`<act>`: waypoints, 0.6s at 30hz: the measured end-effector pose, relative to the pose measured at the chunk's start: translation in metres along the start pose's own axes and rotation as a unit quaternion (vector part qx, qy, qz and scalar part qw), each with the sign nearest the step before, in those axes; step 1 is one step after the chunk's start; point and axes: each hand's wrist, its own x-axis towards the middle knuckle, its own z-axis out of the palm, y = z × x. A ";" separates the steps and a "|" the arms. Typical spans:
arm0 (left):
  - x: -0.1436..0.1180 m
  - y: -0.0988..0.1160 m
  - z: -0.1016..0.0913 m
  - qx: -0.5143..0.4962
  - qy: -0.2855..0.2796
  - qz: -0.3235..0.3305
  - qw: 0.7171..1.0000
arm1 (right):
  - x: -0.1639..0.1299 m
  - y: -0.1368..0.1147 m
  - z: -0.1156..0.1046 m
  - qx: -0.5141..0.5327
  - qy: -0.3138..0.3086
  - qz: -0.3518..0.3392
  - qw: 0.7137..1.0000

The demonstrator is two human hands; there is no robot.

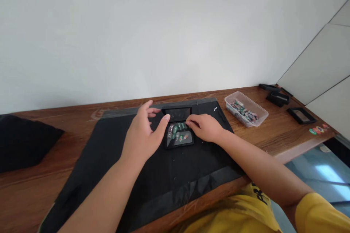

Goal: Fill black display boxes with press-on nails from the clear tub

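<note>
A small black hinged case [179,136] lies open on a black mat [153,174], its lid [177,113] folded back toward the wall. Inside the tray are several small green, white and pink pieces [178,131]. My left hand [143,134] rests beside the case's left edge, thumb touching the tray's corner, fingers spread. My right hand [204,126] sits at the case's right edge, fingertips reaching onto the pieces; whether it pinches one I cannot tell.
A clear plastic tub [246,108] of more small pieces stands to the right on the wooden table [68,116]. Other black cases [279,98] [301,115] lie at the far right, a few coloured pieces [317,130] near the edge. A black cloth [22,142] lies left.
</note>
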 end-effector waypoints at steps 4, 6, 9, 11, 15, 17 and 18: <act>-0.003 -0.001 0.006 0.004 -0.016 -0.002 1.000 | 0.002 0.001 0.006 -0.002 0.012 -0.009 1.000; -0.003 -0.003 0.008 0.009 -0.013 0.003 1.000 | 0.004 0.004 0.008 0.021 0.024 -0.017 0.999; -0.002 -0.006 0.008 0.010 -0.009 0.008 1.000 | 0.003 0.014 0.007 0.083 0.038 -0.033 0.995; -0.001 -0.007 0.007 0.009 -0.006 0.013 1.000 | 0.001 0.021 0.005 0.118 0.033 -0.043 0.991; 0.001 -0.008 0.006 0.018 0.008 0.055 0.998 | -0.003 0.029 0.001 0.136 0.015 -0.049 0.989; 0.002 -0.008 0.006 0.021 0.011 0.071 0.997 | -0.003 0.027 0.001 0.128 0.015 -0.038 0.991; 0.003 -0.008 0.006 0.020 0.012 0.072 0.997 | -0.003 0.025 0.001 0.122 0.016 -0.031 0.992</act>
